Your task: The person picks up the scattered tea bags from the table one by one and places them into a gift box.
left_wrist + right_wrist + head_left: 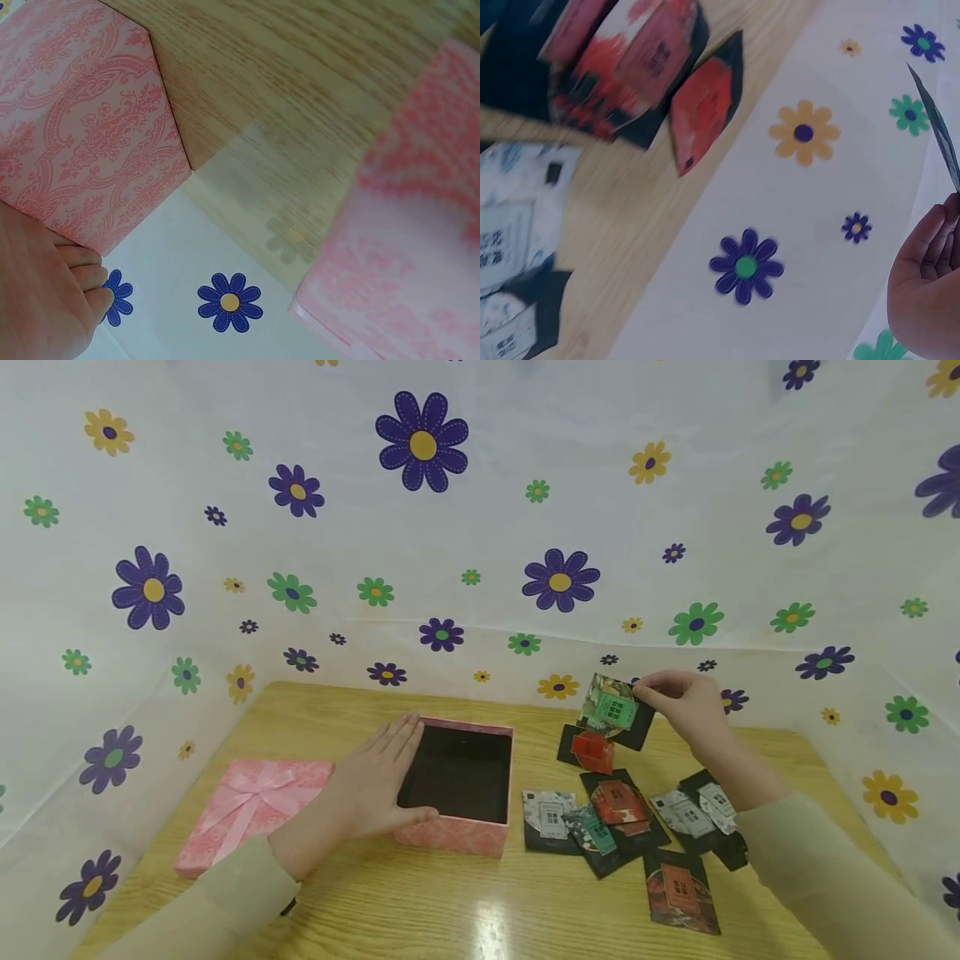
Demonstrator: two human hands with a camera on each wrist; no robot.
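My left hand (pixel 378 772) lies with straight fingers along the left side of an open pink patterned box (pixel 457 837), its thumb by the front rim. The box has a black inside. In the left wrist view the fingers touch the pink box wall (pixel 90 127). My right hand (pixel 686 706) pinches a black sachet with a green label (pixel 617 712) by its right edge, raised over the far right of the table. From the right wrist, that sachet (pixel 936 124) shows edge-on above the hand (pixel 926 281). A red-labelled sachet (pixel 592 750) lies just below it on the table.
Several flat sachets lie right of the box, among them a white one (pixel 549 817), a teal one (pixel 592 831) and a red one (pixel 681 889). Left of the box is a pink lid (pixel 255 802) with a ribbon bow. A flowered sheet (pixel 480 527) hangs behind the table.
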